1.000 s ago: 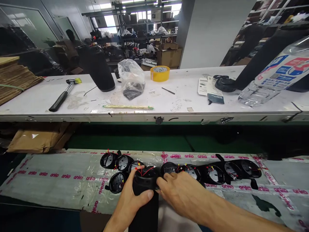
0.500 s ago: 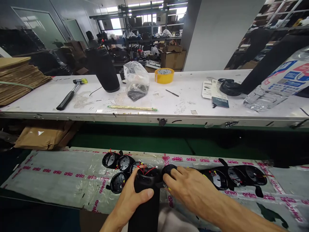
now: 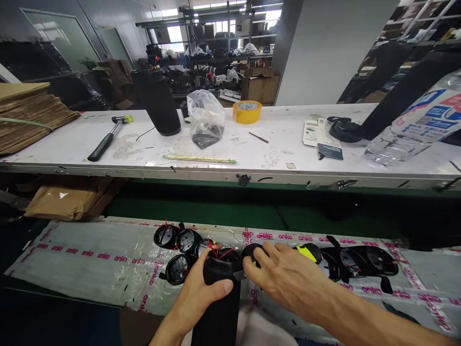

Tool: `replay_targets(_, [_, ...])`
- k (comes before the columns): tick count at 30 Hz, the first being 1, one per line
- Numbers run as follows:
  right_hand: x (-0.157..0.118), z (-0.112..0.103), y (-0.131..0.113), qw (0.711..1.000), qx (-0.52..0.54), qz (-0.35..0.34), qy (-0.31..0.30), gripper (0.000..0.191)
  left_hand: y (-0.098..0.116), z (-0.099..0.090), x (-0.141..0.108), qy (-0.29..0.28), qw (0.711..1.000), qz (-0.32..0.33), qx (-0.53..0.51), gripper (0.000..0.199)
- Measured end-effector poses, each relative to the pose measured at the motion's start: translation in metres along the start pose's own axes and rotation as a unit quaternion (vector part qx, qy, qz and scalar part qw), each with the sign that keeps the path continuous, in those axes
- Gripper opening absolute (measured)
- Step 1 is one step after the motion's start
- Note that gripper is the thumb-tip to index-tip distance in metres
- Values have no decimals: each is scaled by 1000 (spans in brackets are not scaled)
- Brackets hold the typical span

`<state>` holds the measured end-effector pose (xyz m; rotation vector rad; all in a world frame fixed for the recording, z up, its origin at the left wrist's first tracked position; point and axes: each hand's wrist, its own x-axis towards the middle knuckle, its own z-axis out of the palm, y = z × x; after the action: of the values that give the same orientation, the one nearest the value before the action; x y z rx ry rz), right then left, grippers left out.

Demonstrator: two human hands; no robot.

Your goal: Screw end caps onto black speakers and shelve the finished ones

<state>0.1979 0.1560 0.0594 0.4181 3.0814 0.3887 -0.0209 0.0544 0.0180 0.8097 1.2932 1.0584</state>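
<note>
My left hand [image 3: 201, 288] is wrapped round the upper part of a black cylinder [image 3: 219, 312], thumb across its front. The cylinder stands upright, and red wires [image 3: 218, 252] show at its open top. My right hand [image 3: 277, 269] is closed on a black-and-yellow tool [image 3: 309, 252], mostly hidden under the palm and fingers. A round black cap [image 3: 252, 251] lies at its fingertips, beside the cylinder's rim. Left of the cylinder are several round black caps [image 3: 177, 269] with small wires; more caps [image 3: 351, 262] lie to the right of my right hand.
The raised white shelf [image 3: 216, 173] beyond my hands carries a hammer [image 3: 106, 139], another black cylinder [image 3: 156, 103], a plastic bag [image 3: 206, 120], yellow tape [image 3: 247, 112] and a water bottle [image 3: 414, 125]. Cardboard sheets [image 3: 29, 117] are stacked at the left.
The black-and-yellow tool's end now shows beyond my right hand, covering part of a cap there. My right hand has shifted slightly; my left hand still holds the cylinder.
</note>
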Motion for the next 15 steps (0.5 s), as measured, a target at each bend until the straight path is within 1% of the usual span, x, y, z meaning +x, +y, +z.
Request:
replay_targets(4, [1,-3,5,1000,-24,-20,5,30,-1,-2,1,6,999,-4,38,83])
replay_targets(6, [2,-4,8,999,-32,-28,-1,22,-1,-2,2,6,998,-9,58,86])
replay_targets(8, [3,-5,11,999,-31,-40,-11,14,-2,-1,4,-6,997,-8,72,88])
replay_targets(10, [3,-5,13,998,-25,-53,-16,12,-3,0,5,-13,996,-2,85,87])
replay_targets(14, [2,-5,14,997,-22,-67,-15,11,-7,3,6,15,993,-8,118,87])
replay_targets(15, [2,-5,14,997,-21,-65,-18,11,-8,4,7,15,992,-11,127,86])
